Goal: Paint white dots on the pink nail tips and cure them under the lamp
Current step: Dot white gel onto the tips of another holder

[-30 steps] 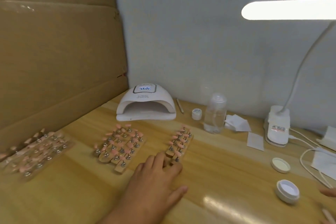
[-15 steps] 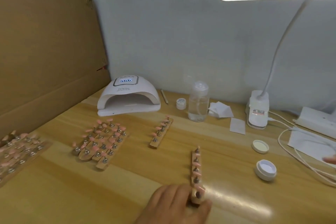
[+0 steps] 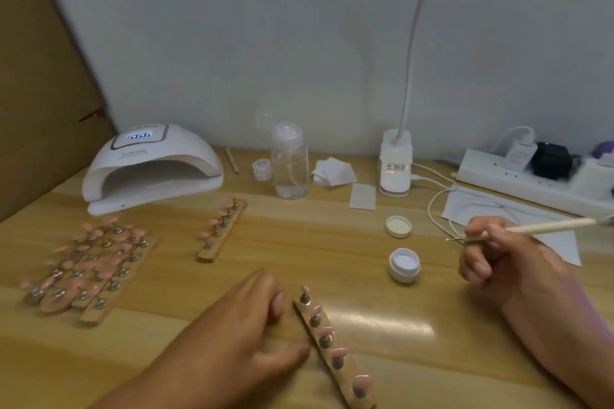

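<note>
Resting with relaxed fingers, the left hand point(image 3: 246, 332) touches a wooden strip of pink nail tips point(image 3: 329, 342); the right hand point(image 3: 508, 266) pinches a thin cream dotting pen point(image 3: 545, 227).

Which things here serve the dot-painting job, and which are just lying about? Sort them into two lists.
For the job: wooden strip of pink nail tips beside the left hand; thin cream-handled brush held in the right hand; open round white jar; white domed curing lamp.
Lying about: clear plastic bottle; white paper wipes; white power strip; small closed white jar.
</note>
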`<state>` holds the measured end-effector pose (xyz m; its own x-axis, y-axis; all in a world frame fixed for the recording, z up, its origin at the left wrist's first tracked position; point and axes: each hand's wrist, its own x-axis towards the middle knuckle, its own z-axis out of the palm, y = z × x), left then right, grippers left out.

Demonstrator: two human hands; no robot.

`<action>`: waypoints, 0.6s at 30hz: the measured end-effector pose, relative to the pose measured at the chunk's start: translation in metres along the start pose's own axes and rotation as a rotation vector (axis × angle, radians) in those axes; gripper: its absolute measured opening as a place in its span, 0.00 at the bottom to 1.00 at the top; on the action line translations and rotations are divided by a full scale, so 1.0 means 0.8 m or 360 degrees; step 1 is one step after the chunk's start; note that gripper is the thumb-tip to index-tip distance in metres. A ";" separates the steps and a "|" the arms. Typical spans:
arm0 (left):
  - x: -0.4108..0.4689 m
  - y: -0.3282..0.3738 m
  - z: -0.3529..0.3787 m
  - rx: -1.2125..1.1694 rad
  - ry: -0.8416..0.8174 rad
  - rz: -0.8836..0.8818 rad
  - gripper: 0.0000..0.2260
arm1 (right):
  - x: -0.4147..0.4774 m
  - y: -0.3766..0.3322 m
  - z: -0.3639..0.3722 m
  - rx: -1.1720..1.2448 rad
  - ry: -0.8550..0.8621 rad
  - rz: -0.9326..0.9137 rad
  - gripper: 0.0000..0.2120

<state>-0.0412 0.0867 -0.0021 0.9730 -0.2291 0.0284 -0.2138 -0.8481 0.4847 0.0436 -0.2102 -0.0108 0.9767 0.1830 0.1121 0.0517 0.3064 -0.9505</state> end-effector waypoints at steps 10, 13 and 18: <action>0.049 0.010 0.005 -0.0401 -0.0218 0.0229 0.22 | 0.001 0.006 -0.003 -0.0193 -0.0017 -0.0049 0.12; 0.072 0.043 0.018 -0.0387 -0.0380 0.0437 0.17 | -0.001 0.004 0.002 -0.0267 0.0023 -0.0069 0.05; 0.095 0.076 0.034 -0.0490 -0.0583 0.0606 0.14 | -0.003 0.002 0.001 -0.0312 0.0041 -0.0091 0.03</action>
<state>0.0175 0.0047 0.0059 0.7284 -0.6846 -0.0267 -0.4524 -0.5099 0.7316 0.0411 -0.2098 -0.0122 0.9758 0.1460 0.1627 0.1445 0.1275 -0.9813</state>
